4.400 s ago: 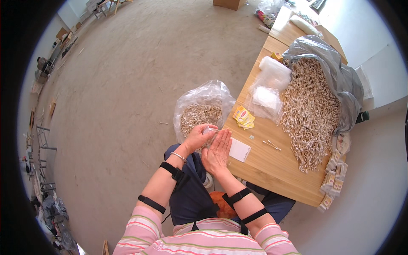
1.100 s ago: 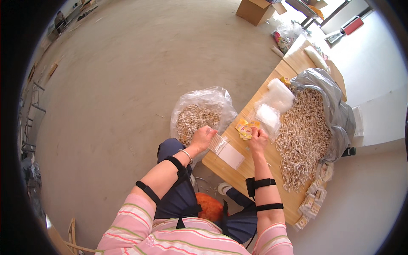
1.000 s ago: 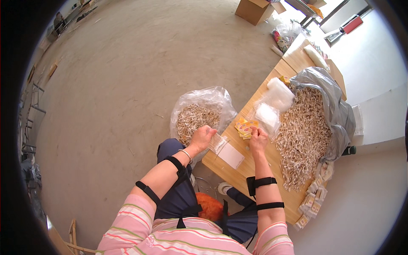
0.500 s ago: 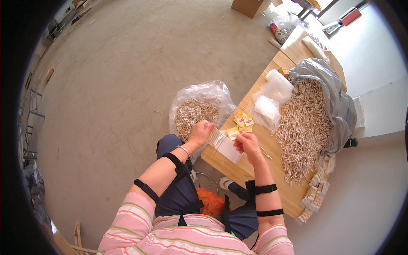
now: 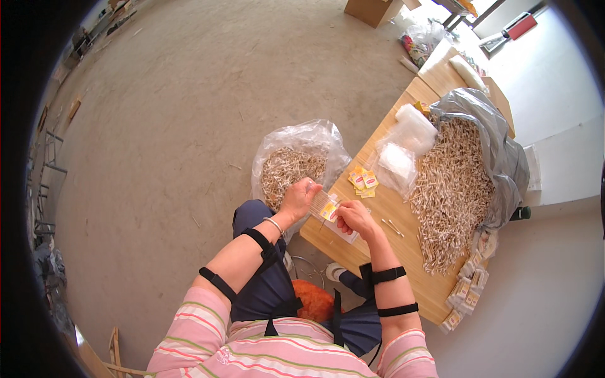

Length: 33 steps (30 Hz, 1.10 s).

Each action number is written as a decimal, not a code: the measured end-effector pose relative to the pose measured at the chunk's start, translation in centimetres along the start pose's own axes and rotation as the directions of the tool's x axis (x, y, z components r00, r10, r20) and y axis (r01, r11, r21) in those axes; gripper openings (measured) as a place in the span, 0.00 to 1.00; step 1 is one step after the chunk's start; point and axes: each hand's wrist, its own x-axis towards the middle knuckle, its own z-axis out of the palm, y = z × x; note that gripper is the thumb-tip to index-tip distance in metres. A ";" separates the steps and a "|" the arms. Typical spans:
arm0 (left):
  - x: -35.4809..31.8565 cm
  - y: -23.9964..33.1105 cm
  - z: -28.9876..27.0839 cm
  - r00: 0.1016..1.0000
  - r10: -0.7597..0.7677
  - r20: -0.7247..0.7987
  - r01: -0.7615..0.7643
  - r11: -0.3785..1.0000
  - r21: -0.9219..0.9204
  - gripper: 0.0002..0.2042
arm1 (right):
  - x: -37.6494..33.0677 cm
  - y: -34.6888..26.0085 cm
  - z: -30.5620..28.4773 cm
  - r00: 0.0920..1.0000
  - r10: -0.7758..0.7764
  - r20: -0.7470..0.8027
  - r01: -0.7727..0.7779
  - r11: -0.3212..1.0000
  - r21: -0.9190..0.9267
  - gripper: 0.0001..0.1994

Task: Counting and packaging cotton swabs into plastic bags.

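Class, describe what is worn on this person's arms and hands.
Both short sleeves are pink with white, green and coral stripes. Two black straps circle each arm. The left hand and right hand are gloveless; a silvery bracelet rings the left wrist.

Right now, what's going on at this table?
A person is working with both bare hands at the table's near corner. The left hand holds a clear packet of cotton swabs, and the right hand has a yellow card at its fingertips, over the packet. A white card lies partly hidden beneath. More yellow cards sit just beyond, with a big swab pile to the right.
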 end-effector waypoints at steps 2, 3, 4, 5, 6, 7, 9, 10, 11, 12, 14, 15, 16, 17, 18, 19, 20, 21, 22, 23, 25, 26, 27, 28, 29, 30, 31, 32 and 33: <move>-0.1 0.1 -0.1 1.000 -0.001 -0.001 0.001 1.000 -0.013 0.16 | 0.0 -0.4 -0.2 1.000 0.007 -0.008 -0.007 1.000 -0.017 0.10; -0.1 0.1 -0.1 1.000 0.001 0.000 -0.001 1.000 -0.025 0.16 | 0.1 -0.5 -0.3 1.000 0.013 -0.019 -0.014 0.999 -0.033 0.10; 0.0 0.2 -0.2 1.000 0.001 0.000 -0.001 1.000 -0.026 0.16 | 0.1 -0.6 -0.4 1.000 0.013 -0.019 -0.014 0.999 -0.033 0.10; 0.0 0.3 -0.3 1.000 -0.004 0.008 0.004 1.000 -0.026 0.16 | 0.1 -0.7 -0.6 1.000 0.020 -0.004 -0.020 0.999 -0.041 0.10; 0.0 0.4 -0.4 1.000 -0.009 0.016 0.009 1.000 -0.026 0.16 | 0.1 -0.7 -0.7 1.000 0.027 0.010 -0.026 0.998 -0.049 0.10; 0.0 0.3 -0.3 1.000 -0.009 0.016 0.010 1.000 -0.027 0.16 | 0.2 -0.7 -0.7 1.000 0.028 0.010 -0.027 0.998 -0.050 0.10; 0.0 0.3 -0.3 1.000 0.003 0.008 -0.003 0.999 -0.032 0.16 | 0.4 -0.6 -0.8 0.999 0.034 0.025 -0.033 0.998 -0.055 0.10; -0.1 0.3 -0.3 1.000 0.002 0.008 -0.002 0.999 -0.032 0.16 | 0.5 -0.6 -0.8 0.999 0.035 0.025 -0.033 0.998 -0.055 0.10; -0.1 0.4 -0.3 1.000 0.006 0.006 -0.006 0.999 -0.038 0.16 | 0.5 -0.6 -0.9 0.999 0.042 0.031 -0.041 0.998 -0.044 0.09; -0.1 0.5 -0.3 1.000 0.011 0.005 -0.011 0.999 -0.044 0.16 | 0.4 -0.6 -1.0 0.998 0.050 0.035 -0.049 0.998 -0.032 0.08; -0.1 0.5 -0.3 1.000 0.013 0.003 -0.013 0.999 -0.043 0.16 | 0.6 -0.6 -1.3 0.998 0.042 0.049 -0.041 0.999 -0.019 0.09; -0.1 0.5 -0.3 1.000 0.014 0.001 -0.014 0.999 -0.041 0.16 | 0.7 -0.6 -1.4 0.997 0.033 0.064 -0.032 0.999 -0.005 0.10; -0.1 0.5 -0.4 1.000 0.014 0.001 -0.014 0.999 -0.041 0.16 | 0.7 -0.7 -1.4 0.997 0.032 0.064 -0.032 0.999 -0.005 0.10; -0.1 0.5 -0.4 1.000 0.012 0.003 -0.012 0.999 -0.032 0.16 | 0.7 -0.7 -1.5 0.997 0.039 0.071 -0.040 0.999 0.010 0.10; -0.1 0.5 -0.4 1.000 0.011 0.006 -0.011 1.000 -0.024 0.16 | 0.7 -0.7 -1.5 0.996 0.045 0.076 -0.047 0.999 0.025 0.10; -0.1 0.5 -0.4 1.000 0.012 0.007 -0.012 1.000 -0.025 0.16 | 0.8 -0.7 -1.6 0.996 0.046 0.075 -0.048 0.999 0.026 0.10; -0.1 0.5 -0.3 1.000 0.017 0.006 -0.017 1.000 -0.024 0.16 | 1.0 -0.6 -1.5 0.997 0.036 0.068 -0.037 0.999 0.016 0.09; -0.1 0.6 -0.3 1.000 0.022 0.004 -0.022 0.999 -0.023 0.16 | 1.1 -0.6 -1.5 0.998 0.026 0.062 -0.027 1.000 0.006 0.09; -0.1 0.6 -0.3 1.000 0.022 0.005 -0.022 0.999 -0.023 0.16 | 1.1 -0.6 -1.5 0.998 0.027 0.062 -0.027 1.000 0.007 0.09; -0.1 0.7 -0.3 1.000 0.017 0.009 -0.017 0.999 -0.028 0.16 | 1.0 -0.5 -1.4 0.998 0.030 0.060 -0.030 1.000 -0.001 0.09; -0.1 0.6 -0.4 1.000 0.010 0.009 -0.009 0.999 -0.030 0.16 | 0.8 -0.7 -1.1 0.998 0.033 0.061 -0.033 0.999 -0.011 0.08; -0.1 0.5 -0.5 1.000 0.005 0.012 -0.005 0.999 -0.033 0.16 | 0.7 -0.8 -0.9 0.999 0.037 0.031 -0.038 0.999 0.023 0.08; -0.1 0.4 -0.5 1.000 0.003 0.016 -0.002 0.999 -0.037 0.16 | 0.5 -0.9 -0.7 0.999 0.042 -0.001 -0.042 0.998 0.057 0.08; -0.1 0.3 -0.5 1.000 0.003 0.015 -0.002 0.999 -0.038 0.16 | 0.6 -0.8 -0.5 0.999 0.042 -0.002 -0.042 0.998 0.055 0.08; -0.2 0.2 -0.5 1.000 0.001 0.009 0.000 0.999 -0.044 0.16 | 0.7 -0.5 -0.3 0.998 0.019 -0.062 -0.010 0.989 0.146 0.07; -0.1 0.2 -0.4 1.000 0.001 0.008 -0.001 0.999 -0.045 0.16 | 0.9 -0.2 -0.2 0.992 0.002 -0.126 0.029 0.971 0.239 0.05; 0.0 0.2 -0.2 1.000 0.003 0.011 -0.003 0.999 -0.042 0.16 | 1.0 0.0 -0.2 0.992 0.001 -0.128 0.030 0.970 0.242 0.05; 0.0 0.1 0.0 1.000 0.017 0.002 -0.016 0.999 -0.052 0.16 | 1.1 0.2 -0.2 0.991 0.009 -0.134 0.028 0.963 0.269 0.04; 0.0 0.1 -0.1 1.000 0.029 -0.011 -0.029 0.997 -0.066 0.17 | 1.3 0.3 -0.1 0.990 0.017 -0.141 0.025 0.957 0.289 0.04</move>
